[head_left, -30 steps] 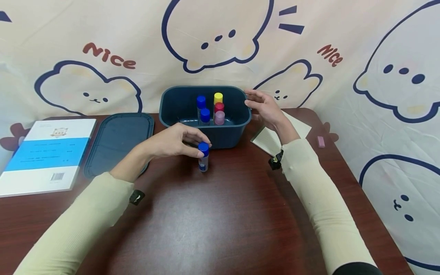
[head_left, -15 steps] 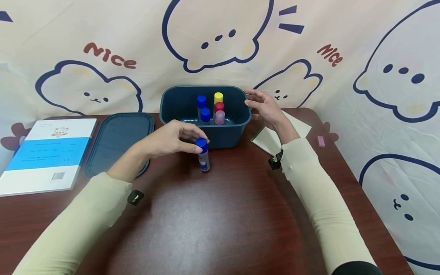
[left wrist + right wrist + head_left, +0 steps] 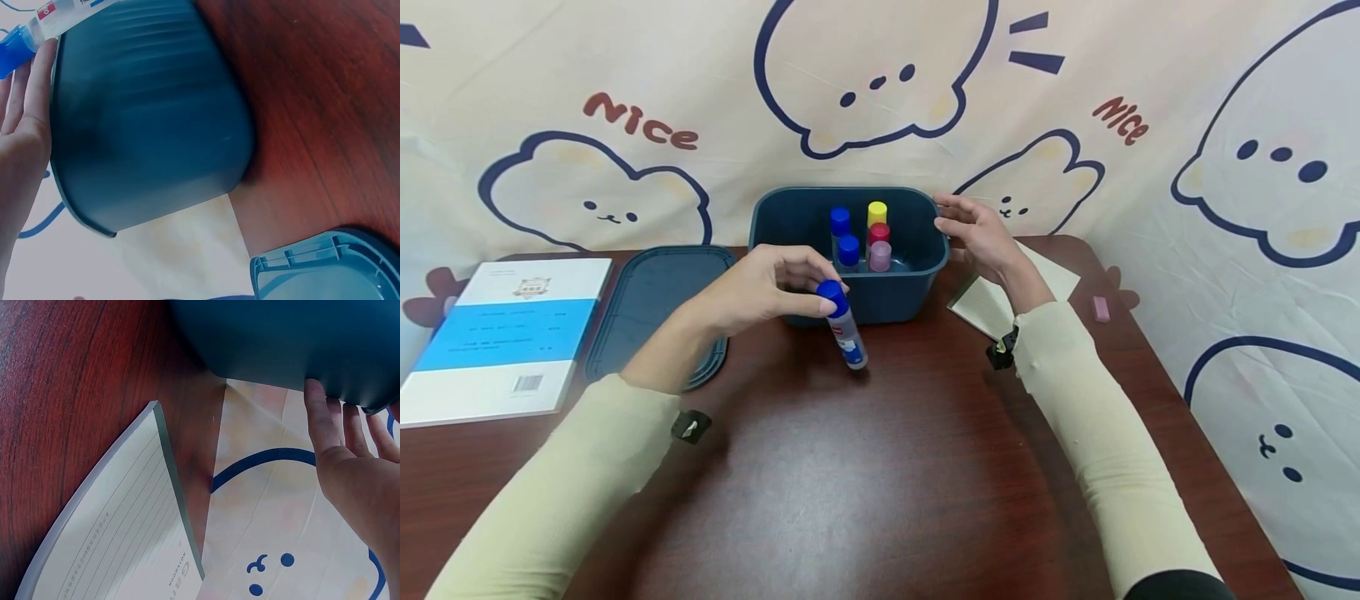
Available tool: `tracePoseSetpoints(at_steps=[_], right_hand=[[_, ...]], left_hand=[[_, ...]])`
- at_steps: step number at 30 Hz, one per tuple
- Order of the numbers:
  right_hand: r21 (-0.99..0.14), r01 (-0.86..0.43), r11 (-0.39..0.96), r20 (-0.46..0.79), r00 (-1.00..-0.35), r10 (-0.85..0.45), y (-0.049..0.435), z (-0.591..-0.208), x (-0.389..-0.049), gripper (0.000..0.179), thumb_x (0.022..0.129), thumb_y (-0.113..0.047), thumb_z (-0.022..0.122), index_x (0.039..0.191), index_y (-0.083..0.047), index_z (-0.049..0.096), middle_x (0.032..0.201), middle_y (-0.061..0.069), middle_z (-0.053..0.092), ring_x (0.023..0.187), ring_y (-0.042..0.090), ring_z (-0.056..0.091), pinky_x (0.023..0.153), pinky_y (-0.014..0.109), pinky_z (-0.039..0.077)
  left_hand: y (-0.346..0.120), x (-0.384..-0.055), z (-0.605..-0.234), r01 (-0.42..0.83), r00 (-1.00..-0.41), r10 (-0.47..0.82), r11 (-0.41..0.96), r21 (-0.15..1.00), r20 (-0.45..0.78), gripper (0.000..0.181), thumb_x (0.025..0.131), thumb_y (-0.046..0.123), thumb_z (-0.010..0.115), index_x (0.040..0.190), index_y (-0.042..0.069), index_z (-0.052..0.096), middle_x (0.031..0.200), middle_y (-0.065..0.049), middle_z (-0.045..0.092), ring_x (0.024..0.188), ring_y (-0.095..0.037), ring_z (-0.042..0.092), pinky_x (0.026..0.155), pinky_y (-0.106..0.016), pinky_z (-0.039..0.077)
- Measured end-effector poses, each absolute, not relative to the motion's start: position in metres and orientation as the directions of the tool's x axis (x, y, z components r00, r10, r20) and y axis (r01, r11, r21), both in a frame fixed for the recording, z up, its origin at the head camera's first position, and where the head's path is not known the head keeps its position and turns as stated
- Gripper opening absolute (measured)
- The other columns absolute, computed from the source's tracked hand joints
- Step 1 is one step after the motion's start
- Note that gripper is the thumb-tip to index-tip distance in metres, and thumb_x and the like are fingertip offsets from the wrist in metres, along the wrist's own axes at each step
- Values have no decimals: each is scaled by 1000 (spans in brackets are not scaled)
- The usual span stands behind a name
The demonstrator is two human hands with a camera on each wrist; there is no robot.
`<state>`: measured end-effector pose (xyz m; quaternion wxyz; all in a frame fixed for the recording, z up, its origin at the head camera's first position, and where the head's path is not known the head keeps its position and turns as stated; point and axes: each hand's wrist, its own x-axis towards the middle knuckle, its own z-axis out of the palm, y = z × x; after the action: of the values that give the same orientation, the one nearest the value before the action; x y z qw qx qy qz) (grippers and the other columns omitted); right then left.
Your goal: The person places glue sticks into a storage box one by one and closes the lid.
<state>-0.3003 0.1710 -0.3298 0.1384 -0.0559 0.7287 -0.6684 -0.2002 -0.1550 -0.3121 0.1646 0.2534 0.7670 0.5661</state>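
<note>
Vial (image 3: 845, 327): small clear tube with blue cap, judged light, rigid and smooth; best held at cap.
Position: tilted, just in front of bin (image 3: 887, 293), base at the counter (image 3: 880, 483).
Left hand (image 3: 760, 287): fingertips pinch cap.
Right hand (image 3: 973, 233): fingers relaxed, straight, resting on the bin's right rim, holding nothing.

Dark teal lid (image 3: 658, 308) flat on brown table (image 3: 887, 483), blue-and-white book (image 3: 505, 337) at left edge, lined notebook (image 3: 119, 531) right, small pink eraser (image 3: 1101, 308), cartoon backdrop cloth (image 3: 1150, 100) behind.
</note>
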Motion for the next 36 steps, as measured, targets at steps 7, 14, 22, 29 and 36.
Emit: tracePoseSetpoints(at_steps=[7,14,22,29,36], right_hand=[[-990,109,93,-131,-954,-269,171,-330,-300,46,106,-12,55,151,-13,47,147,11,49,120,30,56,105,52,46],[-989,107,98,-130,-955,-267,171,-331,-300,46,106,-13,55,151,-13,47,147,11,49,120,30,56,104,51,47],[-989,109,95,-131,-954,-268,171,-330,-299,46,106,-13,55,151,-13,47,147,11,49,122,31,54,104,51,47],[-989,93,114,-121,-956,-266,171,-329,-298,46,105,-14,55,151,-13,47,147,11,49,124,32,54,103,49,49],[-990,97,98,-120,-957,-265,170,-329,-299,46,105,-13,55,151,-12,47,146,12,49,122,32,54,104,51,48]], left_hand=[[-162,-201,-310,208,-849,520,162,965,95,23,92,11,75,113,4,68,108,-12,71,102,-29,68,90,-36,57],[-169,-203,-309,144,-875,465,-18,989,136,17,94,7,72,111,6,69,106,-12,72,96,-28,69,86,-35,59],[-174,-205,-308,96,-898,397,-243,965,190,15,96,-1,67,110,3,70,106,-13,71,95,-26,72,84,-37,58],[-177,-209,-308,99,-917,322,-388,916,235,13,96,-3,65,108,0,70,110,-16,71,100,-26,69,84,-41,58],[-181,-213,-310,93,-929,272,-482,871,250,13,97,-4,63,109,-3,69,107,-15,68,98,-26,69,83,-42,58]])
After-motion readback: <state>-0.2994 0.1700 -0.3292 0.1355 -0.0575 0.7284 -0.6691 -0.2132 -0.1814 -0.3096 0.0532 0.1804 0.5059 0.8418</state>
